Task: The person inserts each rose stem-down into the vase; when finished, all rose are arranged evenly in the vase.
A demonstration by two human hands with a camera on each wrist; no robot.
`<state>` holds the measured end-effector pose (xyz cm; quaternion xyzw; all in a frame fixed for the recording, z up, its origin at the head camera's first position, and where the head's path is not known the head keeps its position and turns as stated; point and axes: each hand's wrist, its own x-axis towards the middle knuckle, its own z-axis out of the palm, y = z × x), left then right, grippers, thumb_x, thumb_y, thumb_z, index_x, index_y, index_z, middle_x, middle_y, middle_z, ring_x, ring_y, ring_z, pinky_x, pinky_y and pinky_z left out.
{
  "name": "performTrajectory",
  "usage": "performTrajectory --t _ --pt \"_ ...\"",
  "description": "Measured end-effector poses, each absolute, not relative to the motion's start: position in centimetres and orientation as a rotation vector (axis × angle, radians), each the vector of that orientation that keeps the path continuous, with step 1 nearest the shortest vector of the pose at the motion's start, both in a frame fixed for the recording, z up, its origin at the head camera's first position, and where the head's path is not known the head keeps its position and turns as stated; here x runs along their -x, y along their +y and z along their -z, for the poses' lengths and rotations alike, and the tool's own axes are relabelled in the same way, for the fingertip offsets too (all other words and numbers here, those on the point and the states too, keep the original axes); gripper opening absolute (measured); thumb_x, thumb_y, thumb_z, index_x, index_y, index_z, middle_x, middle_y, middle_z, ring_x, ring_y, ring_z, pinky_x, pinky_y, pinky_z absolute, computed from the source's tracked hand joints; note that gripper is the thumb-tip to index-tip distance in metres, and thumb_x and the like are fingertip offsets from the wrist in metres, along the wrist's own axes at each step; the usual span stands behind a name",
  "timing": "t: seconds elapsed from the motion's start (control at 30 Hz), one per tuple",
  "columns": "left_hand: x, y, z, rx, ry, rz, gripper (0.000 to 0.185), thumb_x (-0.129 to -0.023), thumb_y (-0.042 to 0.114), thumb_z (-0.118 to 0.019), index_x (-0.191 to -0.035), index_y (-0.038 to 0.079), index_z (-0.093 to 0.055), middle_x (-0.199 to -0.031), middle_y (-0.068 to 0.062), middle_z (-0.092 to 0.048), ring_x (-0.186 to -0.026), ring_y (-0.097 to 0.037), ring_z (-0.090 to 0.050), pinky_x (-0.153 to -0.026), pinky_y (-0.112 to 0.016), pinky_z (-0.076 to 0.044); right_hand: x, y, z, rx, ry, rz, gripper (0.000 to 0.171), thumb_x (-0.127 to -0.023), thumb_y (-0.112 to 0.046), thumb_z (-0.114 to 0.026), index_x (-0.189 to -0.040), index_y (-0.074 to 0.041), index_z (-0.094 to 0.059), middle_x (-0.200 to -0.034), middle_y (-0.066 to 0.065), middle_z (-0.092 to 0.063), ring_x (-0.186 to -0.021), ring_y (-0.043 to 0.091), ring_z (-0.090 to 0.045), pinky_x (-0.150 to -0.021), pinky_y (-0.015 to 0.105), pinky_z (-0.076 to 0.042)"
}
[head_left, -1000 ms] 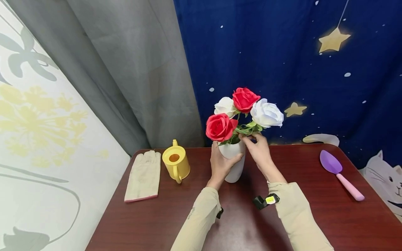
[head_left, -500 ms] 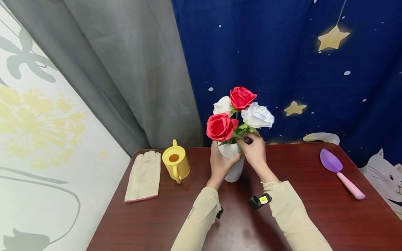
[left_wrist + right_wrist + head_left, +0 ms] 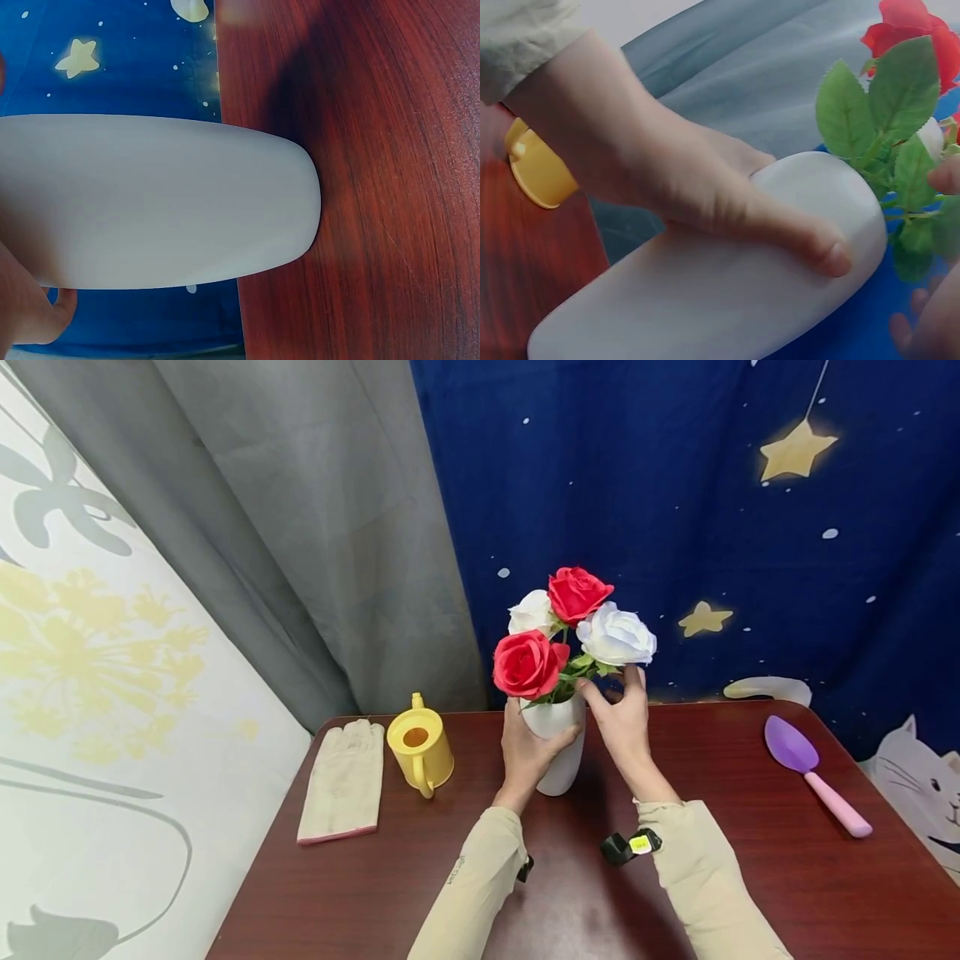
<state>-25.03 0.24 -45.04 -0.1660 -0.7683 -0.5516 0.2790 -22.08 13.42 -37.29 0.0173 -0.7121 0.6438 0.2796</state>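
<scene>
A white vase [image 3: 562, 768] stands on the table, holding two red roses [image 3: 527, 665] and two white roses [image 3: 618, 635] with green leaves [image 3: 904, 90]. My left hand [image 3: 525, 752] grips the vase around its upper side, the thumb lying across the front in the right wrist view. On the other side, my right hand [image 3: 624, 720] is at the vase's mouth under the right-hand white rose, thumb and fingers spread apart beside the leaves. The left wrist view is filled mostly by the vase body [image 3: 165, 202], whose base meets the tabletop.
To the left stand a yellow watering can [image 3: 422, 752] and a cream cloth glove [image 3: 343, 781]. A purple trowel with a pink handle [image 3: 836, 806] lies at the right of the brown table [image 3: 555, 902]. Grey and blue curtains [image 3: 637, 468] hang behind the far edge.
The right-hand white rose has shifted left, closer to the others. My right hand first moved left with it, then drew back to the right with its fingers parting. The left hand stays put.
</scene>
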Motion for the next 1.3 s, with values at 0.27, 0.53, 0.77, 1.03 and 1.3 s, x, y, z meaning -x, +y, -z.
performTrajectory --t 0.27,0.53,0.77,1.03,1.3 --pt "25.1 0.0 45.0 0.460 -2.053 1.480 0.098 -0.064 0.045 -0.082 -0.143 0.029 -0.027 -0.135 0.011 -0.041 -0.114 -0.008 -0.045 -0.086 -0.033 -0.046 20.7 12.8 34.4 -0.102 -1.767 -1.757 0.032 -0.079 0.005 -0.066 -0.109 0.014 -0.060 -0.111 0.015 -0.055 -0.100 0.011 -0.050 -0.083 0.023 -0.043" --pt "25.1 -0.2 44.9 0.466 -2.054 1.487 0.098 -0.064 0.045 -0.082 -0.143 0.029 -0.026 -0.135 0.010 -0.041 -0.114 -0.007 -0.046 -0.086 -0.032 -0.046 20.1 12.6 33.9 -0.136 -1.845 -1.693 0.024 -0.079 0.007 -0.065 -0.100 0.017 -0.063 -0.109 0.025 -0.056 -0.096 0.010 -0.049 -0.078 0.019 -0.043" --pt "24.9 -0.3 45.1 0.440 -2.061 1.471 0.097 -0.064 0.045 -0.082 -0.142 0.026 -0.028 -0.133 0.008 -0.043 -0.112 -0.008 -0.047 -0.085 -0.033 -0.047 22.0 12.9 36.0 -0.163 -1.821 -1.711 0.027 -0.077 0.002 -0.071 -0.102 0.010 -0.066 -0.108 0.019 -0.061 -0.097 0.013 -0.052 -0.078 0.019 -0.044" --pt "25.0 -0.4 45.2 0.434 -2.057 1.445 0.097 -0.063 0.042 -0.083 -0.142 0.025 -0.030 -0.132 0.007 -0.044 -0.111 -0.010 -0.048 -0.083 -0.034 -0.048 22.7 12.9 36.9 -0.107 -1.923 -1.590 0.023 -0.074 -0.009 -0.076 -0.089 0.007 -0.070 -0.109 0.016 -0.061 -0.101 0.020 -0.053 -0.082 0.031 -0.042" --pt "25.0 -0.9 45.2 0.463 -2.086 1.460 0.097 -0.064 0.042 -0.082 -0.142 0.027 -0.027 -0.134 0.010 -0.041 -0.113 -0.007 -0.046 -0.085 -0.031 -0.047 21.6 13.1 37.4 -0.127 -2.034 -1.636 0.038 -0.079 -0.015 -0.072 -0.111 0.004 -0.062 -0.116 0.013 -0.054 -0.099 0.019 -0.052 -0.078 0.026 -0.044"
